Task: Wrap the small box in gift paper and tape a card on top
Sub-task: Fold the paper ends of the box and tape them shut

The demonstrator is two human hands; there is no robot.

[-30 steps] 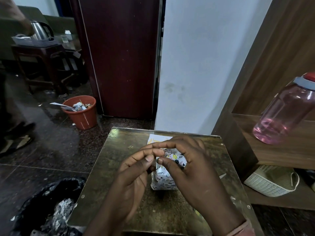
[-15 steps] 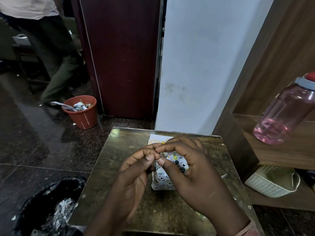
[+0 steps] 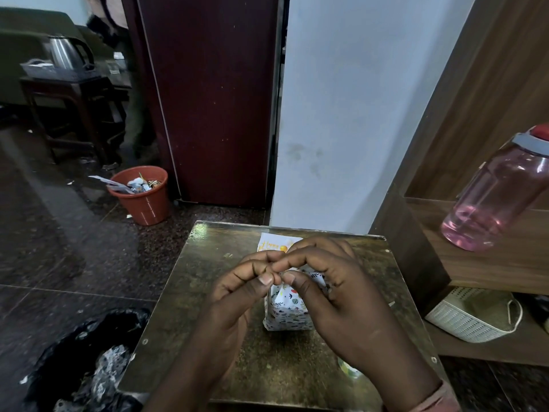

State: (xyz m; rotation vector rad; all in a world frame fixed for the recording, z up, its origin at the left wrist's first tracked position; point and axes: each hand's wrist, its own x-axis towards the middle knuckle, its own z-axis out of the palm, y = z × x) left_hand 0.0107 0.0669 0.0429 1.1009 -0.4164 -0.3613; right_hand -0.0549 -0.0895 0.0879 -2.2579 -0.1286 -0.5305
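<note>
A small box wrapped in white gift paper with a leaf and dot print stands on a small worn table. Both hands meet over its top left corner. My left hand pinches thumb to forefinger there, and my right hand pinches the same spot, its other fingers curled over the box top. A paper fold rises to the fingertips; what lies between them is hidden. A white card with yellow print lies flat behind the hands, partly covered.
A pink water bottle stands on a wooden shelf at the right, with a white woven basket below it. An orange bin and a black rubbish bag are on the floor at the left. A small yellowish object lies by my right wrist.
My fingertips have drawn closer together over the box's corner. A person who walked past the doorway at the back left has gone out of view.
</note>
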